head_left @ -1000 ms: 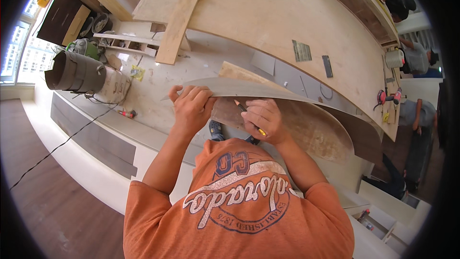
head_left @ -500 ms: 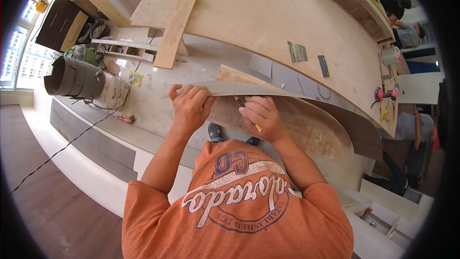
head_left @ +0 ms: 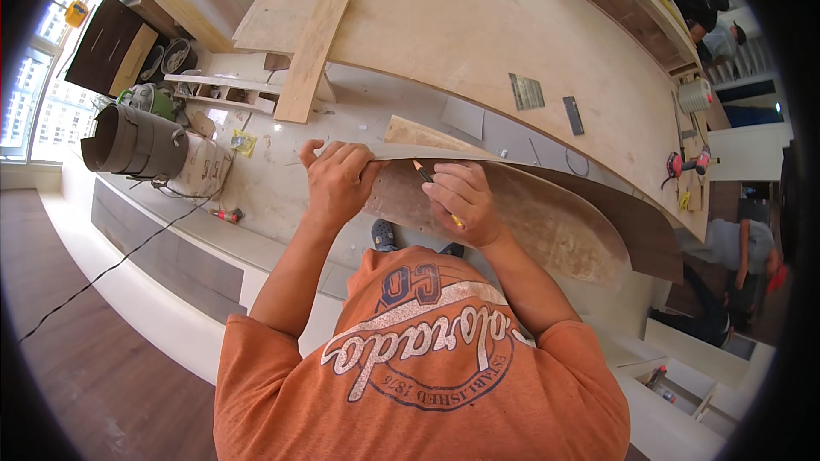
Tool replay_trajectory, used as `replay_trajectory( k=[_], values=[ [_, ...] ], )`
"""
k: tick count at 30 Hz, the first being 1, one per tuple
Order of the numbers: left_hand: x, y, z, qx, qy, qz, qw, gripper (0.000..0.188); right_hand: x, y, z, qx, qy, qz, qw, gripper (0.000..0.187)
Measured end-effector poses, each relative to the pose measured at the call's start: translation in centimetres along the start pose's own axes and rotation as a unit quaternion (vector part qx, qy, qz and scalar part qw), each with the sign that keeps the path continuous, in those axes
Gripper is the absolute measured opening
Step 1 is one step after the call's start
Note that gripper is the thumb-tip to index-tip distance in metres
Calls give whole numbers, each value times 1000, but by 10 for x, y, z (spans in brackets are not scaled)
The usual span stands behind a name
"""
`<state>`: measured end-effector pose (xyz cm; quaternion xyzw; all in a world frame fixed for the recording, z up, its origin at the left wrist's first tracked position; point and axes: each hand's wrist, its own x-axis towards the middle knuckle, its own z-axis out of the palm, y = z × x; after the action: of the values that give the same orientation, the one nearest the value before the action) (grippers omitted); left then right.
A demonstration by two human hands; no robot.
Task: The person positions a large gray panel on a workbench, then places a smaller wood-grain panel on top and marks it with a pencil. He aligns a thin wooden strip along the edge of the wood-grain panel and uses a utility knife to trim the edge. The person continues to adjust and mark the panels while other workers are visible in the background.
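My left hand [head_left: 336,183] is closed on the near left end of a thin bendable sheet [head_left: 619,213], pale along its top edge and dark brown on its face. My right hand [head_left: 465,203] pinches a pencil [head_left: 424,173] with a dark shaft and a yellow end. The pencil's sharpened tip points up and left, at or just under the sheet's edge; contact is hard to tell. Below the sheet stands a brown, round-ended board [head_left: 547,226], smudged with pale marks. The fingertips of my left hand are partly hidden behind the sheet.
A large plywood panel [head_left: 444,26] lies ahead, bearing a dark flat bar [head_left: 573,116], a grey striped piece [head_left: 526,92] and a red power tool [head_left: 688,162]. A long plank [head_left: 320,43] crosses its left side. A rolled grey-brown sheet [head_left: 137,141] stands left. Other people are at far right.
The sheet's held edge has tilted, showing more of its pale upper side. My right hand has shifted slightly left and down, and the pencil's tip now shows more clearly near the edge.
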<state>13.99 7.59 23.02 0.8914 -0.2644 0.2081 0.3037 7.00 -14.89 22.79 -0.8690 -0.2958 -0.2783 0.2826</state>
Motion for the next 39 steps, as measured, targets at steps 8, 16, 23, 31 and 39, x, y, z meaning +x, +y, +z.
replay_trajectory(
  k=[8, 16, 23, 31, 39],
  values=[
    [3, 1, 1, 1, 14, -2, 1000, 17, 10, -5, -11, -6, 20, 16, 1000, 32],
    [5, 1, 5, 2, 27, -11, 1000, 19, 15, 8, -60, -31, 130, 58, 989, 27],
    [1, 1, 4, -5, 7, -17, 1000, 17, -19, 45, -116, -154, 144, 183, 960, 24],
    [-24, 7, -4, -6, -3, -33, 999, 13, -52, 49, -161, -207, -67, 228, 949, 35],
    [-19, 8, -8, 0, 18, -37, 999, 11, -71, 55, -157, -199, -75, 243, 946, 16]
  ],
)
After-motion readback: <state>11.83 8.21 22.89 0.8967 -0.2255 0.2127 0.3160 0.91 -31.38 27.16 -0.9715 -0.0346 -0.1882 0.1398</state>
